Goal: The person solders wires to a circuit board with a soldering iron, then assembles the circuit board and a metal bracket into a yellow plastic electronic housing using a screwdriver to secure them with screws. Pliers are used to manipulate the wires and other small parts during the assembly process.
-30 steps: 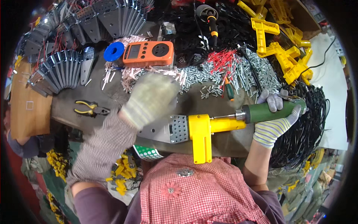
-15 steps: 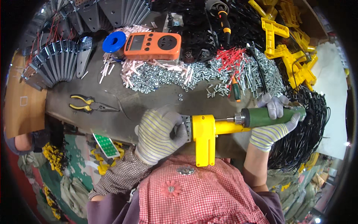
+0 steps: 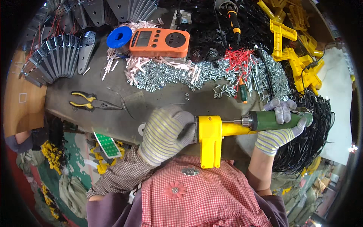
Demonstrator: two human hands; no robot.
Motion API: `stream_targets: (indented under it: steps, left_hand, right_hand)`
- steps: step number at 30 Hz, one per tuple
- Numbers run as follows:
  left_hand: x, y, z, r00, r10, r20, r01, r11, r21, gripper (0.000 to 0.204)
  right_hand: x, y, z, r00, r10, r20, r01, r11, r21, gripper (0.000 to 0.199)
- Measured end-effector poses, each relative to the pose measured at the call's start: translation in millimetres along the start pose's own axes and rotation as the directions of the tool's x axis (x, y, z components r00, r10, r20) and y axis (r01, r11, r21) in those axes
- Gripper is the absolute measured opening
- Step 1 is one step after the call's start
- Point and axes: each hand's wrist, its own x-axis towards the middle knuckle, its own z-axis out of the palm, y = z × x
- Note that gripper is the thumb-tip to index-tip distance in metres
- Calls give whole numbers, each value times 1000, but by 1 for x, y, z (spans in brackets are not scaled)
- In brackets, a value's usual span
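Note:
My left hand [image 3: 168,134], in a striped glove, is closed around the left end of a yellow plastic housing [image 3: 210,145]. Dark metal at that end is mostly covered by my fingers. My right hand [image 3: 279,138], also gloved, wraps a green electric screwdriver [image 3: 261,120] lying level, its shaft pointing left. The bit meets the upper right side of the housing, above its yellow arm [image 3: 237,129]; the tip itself is out of sight. Both are held over the table's near edge, in front of a red checked apron [image 3: 196,196].
Yellow-handled pliers [image 3: 95,102] lie to the left. Behind are nuts [image 3: 151,75], screws [image 3: 261,75], an orange meter [image 3: 159,42], a blue spool [image 3: 119,37] and a small green-handled screwdriver [image 3: 242,92]. Black cables [image 3: 308,140] hang at right; metal brackets [image 3: 53,60] stand far left.
My left hand has turned over the housing's left end, so its fingers now cover more of the dark metal there. The screwdriver stays against the housing; the whole view has shifted slightly.

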Motion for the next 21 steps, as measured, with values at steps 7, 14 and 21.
stream_targets:
  steps: [7,14,21]
  left_hand:
    - [-1,-3,-3,998,-48,46,52,994,-91,29]
    - [0,-4,-1,999,21,43,-20,999,-40,29]
    - [-2,-1,3,1000,21,16,-21,1000,-9,28]
  right_hand:
    - [2,3,-2,1000,26,-8,-25,998,56,47]
    - [2,7,-1,1000,23,-22,-21,997,71,39]
    - [1,11,-4,997,15,74,-24,993,119,24]
